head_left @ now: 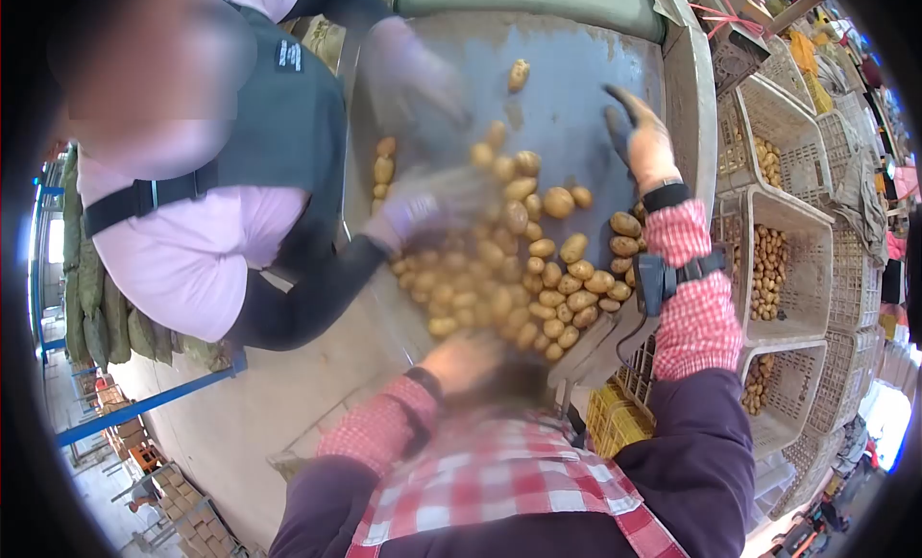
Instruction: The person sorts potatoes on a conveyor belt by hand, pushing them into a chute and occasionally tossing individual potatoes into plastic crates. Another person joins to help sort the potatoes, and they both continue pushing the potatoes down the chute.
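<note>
Many light-brown potatoes [558,203] lie heaped at the near end of a grey metal sorting table [586,68]. A single potato [519,75] sits apart, farther up the surface. At the table's right side, my right hand [643,140] reaches forward with dark-covered fingers stretched apart and nothing held. Several potatoes [624,233] line the right edge just below that wrist. My left hand [469,359] is at the near edge of the heap, smeared by motion, and its fingers cannot be made out.
A co-worker in a dark apron [288,116] stands at the left; their two gloved hands [432,207] blur over the potatoes. Plastic crates [792,241] holding potatoes stand along the right. A yellow crate [618,419] is below the table, and a blue rail [154,400] runs lower left.
</note>
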Demonstrator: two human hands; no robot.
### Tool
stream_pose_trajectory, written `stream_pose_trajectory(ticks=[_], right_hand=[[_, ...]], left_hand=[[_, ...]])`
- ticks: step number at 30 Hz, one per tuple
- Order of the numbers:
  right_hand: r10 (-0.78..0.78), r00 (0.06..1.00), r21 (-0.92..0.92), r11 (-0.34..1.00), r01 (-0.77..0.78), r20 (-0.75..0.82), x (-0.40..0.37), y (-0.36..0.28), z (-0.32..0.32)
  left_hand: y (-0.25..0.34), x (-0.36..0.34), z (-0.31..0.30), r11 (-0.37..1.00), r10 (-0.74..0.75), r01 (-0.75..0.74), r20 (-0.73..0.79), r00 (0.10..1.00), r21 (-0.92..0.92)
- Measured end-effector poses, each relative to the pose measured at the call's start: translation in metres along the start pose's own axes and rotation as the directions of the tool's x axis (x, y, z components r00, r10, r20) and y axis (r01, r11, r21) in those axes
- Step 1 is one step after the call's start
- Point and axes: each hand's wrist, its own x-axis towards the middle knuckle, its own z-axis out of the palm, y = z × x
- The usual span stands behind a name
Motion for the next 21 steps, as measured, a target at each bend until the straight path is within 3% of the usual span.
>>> stream_pose_trajectory(ticks=[1, 3, 5, 7, 8, 9, 11, 12, 14, 15, 16, 17, 19, 21], right_hand=[[0.043, 0.999, -0.215, 0.976, -0.044, -0.010, -0.021, 0.005, -0.011], [0.249, 0.966, -0.609, 0.779, -0.151, 0.078, -0.082, 0.018, -0.007], [0.206, 0.962, -0.808, 0.589, 0.022, 0.176, -0.153, -0.003, 0.002], [0.358, 0.859, -0.774, 0.629, 0.068, 0.366, -0.188, -0.061, -0.004], [0.309, 0.881, -0.731, 0.679, 0.060, 0.359, -0.218, -0.066, 0.007], [0.261, 0.900, -0.684, 0.728, 0.054, 0.349, -0.246, -0.069, 0.018], [0.471, 0.706, -0.676, 0.736, 0.016, 0.529, -0.267, -0.110, 0.025], [0.368, 0.706, -0.600, 0.793, 0.101, 0.605, -0.284, -0.117, 0.029], [0.144, 0.675, -0.420, 0.868, 0.266, 0.724, -0.318, -0.122, 0.041], [0.114, 0.714, -0.419, 0.868, 0.267, 0.691, -0.332, -0.124, 0.042], [0.084, 0.749, -0.419, 0.867, 0.271, 0.657, -0.342, -0.127, 0.041], [0.052, 0.782, -0.420, 0.864, 0.276, 0.621, -0.344, -0.136, 0.037], [0.221, 0.739, -0.472, 0.869, 0.147, 0.637, -0.333, -0.143, 0.029], [0.357, 0.719, -0.539, 0.842, 0.028, 0.597, -0.328, -0.146, 0.031]], left_hand=[[0.001, -0.001, -0.001, 1.000, 0.003, -0.002, -0.014, 1.000, 0.005], [0.003, -0.007, -0.002, 1.000, 0.015, -0.014, -0.040, 0.999, 0.023], [0.001, -0.005, -0.003, 1.000, -0.025, 0.025, 0.041, 0.999, -0.012], [0.004, -0.006, -0.001, 0.997, -0.055, 0.060, 0.120, 0.991, -0.039], [0.000, -0.012, 0.013, 0.999, -0.026, 0.023, -0.063, 0.998, -0.047], [0.003, -0.015, 0.010, 0.998, -0.007, 0.003, -0.065, 0.998, -0.064], [0.003, -0.016, -0.005, 0.995, 0.029, -0.035, -0.069, 0.997, -0.089], [0.003, -0.012, -0.010, 0.987, -0.032, 0.046, 0.098, 0.995, -0.151], [0.010, -0.017, -0.026, 0.992, -0.084, 0.076, -0.077, 0.993, -0.106], [0.014, -0.018, -0.037, 0.992, -0.105, 0.092, -0.164, 0.981, -0.086], [0.021, -0.010, -0.058, 0.939, -0.334, 0.336, 0.042, 0.942, -0.077], [0.015, -0.008, -0.056, 0.912, -0.407, 0.411, -0.172, 0.897, -0.014], [0.003, -0.006, -0.042, 0.813, -0.452, 0.580, -0.576, 0.681, 0.047], [-0.004, -0.004, -0.031, 0.806, -0.462, 0.585, -0.524, 0.715, 0.087]])
